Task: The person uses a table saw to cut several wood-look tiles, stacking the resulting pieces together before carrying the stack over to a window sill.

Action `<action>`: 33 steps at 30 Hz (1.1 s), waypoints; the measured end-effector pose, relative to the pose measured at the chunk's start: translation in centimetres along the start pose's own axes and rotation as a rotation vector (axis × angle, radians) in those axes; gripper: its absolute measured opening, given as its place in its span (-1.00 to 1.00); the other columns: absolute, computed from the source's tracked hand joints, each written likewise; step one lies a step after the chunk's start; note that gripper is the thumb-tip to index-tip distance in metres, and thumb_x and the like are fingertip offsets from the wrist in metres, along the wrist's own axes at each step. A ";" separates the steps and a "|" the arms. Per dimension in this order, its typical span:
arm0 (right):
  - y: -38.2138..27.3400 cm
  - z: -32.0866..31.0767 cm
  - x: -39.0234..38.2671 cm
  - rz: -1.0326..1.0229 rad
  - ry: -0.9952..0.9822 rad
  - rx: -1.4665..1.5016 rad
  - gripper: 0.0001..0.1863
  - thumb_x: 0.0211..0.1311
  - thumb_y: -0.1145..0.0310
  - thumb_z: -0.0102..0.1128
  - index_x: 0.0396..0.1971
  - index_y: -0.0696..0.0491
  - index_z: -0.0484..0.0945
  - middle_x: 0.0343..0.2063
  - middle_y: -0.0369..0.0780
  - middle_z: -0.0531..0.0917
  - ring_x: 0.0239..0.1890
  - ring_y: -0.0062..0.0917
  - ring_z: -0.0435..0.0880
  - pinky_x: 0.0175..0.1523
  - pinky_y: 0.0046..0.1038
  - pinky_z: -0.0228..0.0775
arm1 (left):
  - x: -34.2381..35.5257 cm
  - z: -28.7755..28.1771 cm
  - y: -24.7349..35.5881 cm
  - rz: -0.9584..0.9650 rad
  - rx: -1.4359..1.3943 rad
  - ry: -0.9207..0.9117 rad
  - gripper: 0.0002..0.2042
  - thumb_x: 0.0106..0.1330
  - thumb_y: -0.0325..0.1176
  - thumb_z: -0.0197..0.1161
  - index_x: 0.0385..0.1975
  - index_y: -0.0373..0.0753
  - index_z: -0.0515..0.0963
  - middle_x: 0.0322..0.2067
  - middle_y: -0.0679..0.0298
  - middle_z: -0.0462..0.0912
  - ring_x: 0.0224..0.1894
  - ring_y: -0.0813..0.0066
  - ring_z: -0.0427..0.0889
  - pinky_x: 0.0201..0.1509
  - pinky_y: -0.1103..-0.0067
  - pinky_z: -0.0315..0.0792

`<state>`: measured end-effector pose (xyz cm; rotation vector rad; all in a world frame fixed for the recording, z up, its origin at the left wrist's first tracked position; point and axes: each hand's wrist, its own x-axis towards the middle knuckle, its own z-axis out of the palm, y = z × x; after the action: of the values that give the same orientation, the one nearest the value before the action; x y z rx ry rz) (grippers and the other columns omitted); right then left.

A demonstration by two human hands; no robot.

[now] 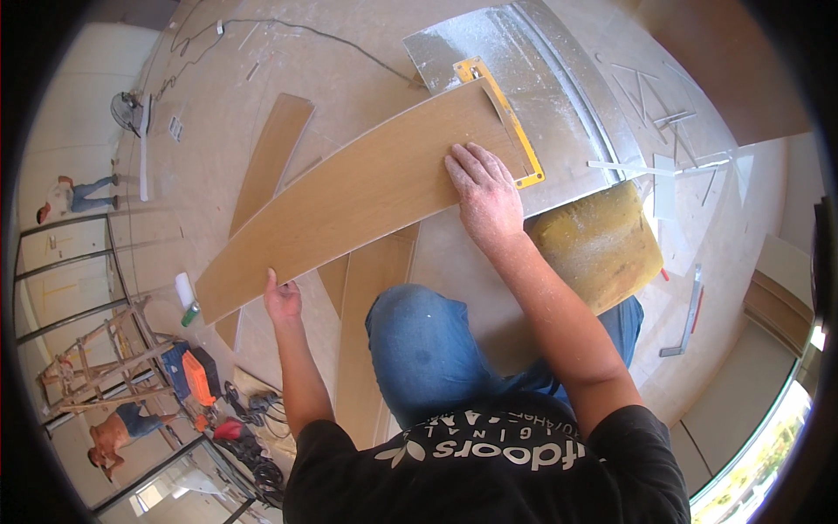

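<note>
A long wood-look flooring plank (367, 188) lies at a slant before me. Its right end is at a yellow guide (529, 162) on a dusty grey metal work plate (567, 105). My left hand (283, 299) grips the plank's near edge towards its left end, thumb on top and the other fingers mostly hidden beneath. Close to the guide, my right hand (484, 190) lies flat on the plank with its fingers stretched forward. A dust-covered yellow block (598, 244) is beneath my right forearm, beside my knee.
Other planks (271, 157) lie under and beyond mine. A metal square (690, 319) and thin offcut strips (650, 105) are at the right. Far left are a fan (127, 112), a wooden frame (105, 362), an orange case (199, 377) and two people. A cable (323, 35) crosses the floor.
</note>
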<state>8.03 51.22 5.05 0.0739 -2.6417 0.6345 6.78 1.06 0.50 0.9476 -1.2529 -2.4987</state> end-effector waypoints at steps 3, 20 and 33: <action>0.2 0.0 -0.2 0.002 -0.009 -0.009 -0.54 0.09 0.46 0.10 0.07 0.08 0.60 0.20 -0.20 0.56 0.31 -0.32 0.45 0.42 -0.29 0.27 | -0.7 0.5 -0.8 0.031 0.024 0.013 -0.66 0.42 -0.42 0.26 0.14 -0.34 0.46 0.07 0.12 0.62 0.10 0.29 0.64 0.11 0.49 0.66; -0.1 -0.2 -0.5 -0.001 -0.001 0.014 -0.52 0.08 0.47 0.10 0.08 0.09 0.59 0.20 -0.19 0.56 0.31 -0.31 0.45 0.43 -0.27 0.26 | -0.8 -0.7 -0.2 0.033 0.011 -0.020 -0.66 0.44 -0.43 0.22 0.15 -0.38 0.43 0.07 0.07 0.62 0.09 0.26 0.65 0.09 0.48 0.69; 0.0 -0.3 -0.8 0.008 0.001 0.027 -0.50 0.04 0.51 0.11 0.08 0.10 0.60 0.20 -0.20 0.57 0.31 -0.30 0.46 0.42 -0.26 0.27 | -1.0 -0.9 -0.4 0.011 0.002 0.002 -0.69 0.43 -0.45 0.23 0.12 -0.36 0.47 0.05 0.10 0.63 0.08 0.28 0.65 0.08 0.50 0.69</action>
<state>8.88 51.34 4.90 0.0712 -2.6344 0.6727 8.14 1.16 0.27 0.9408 -1.2569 -2.4881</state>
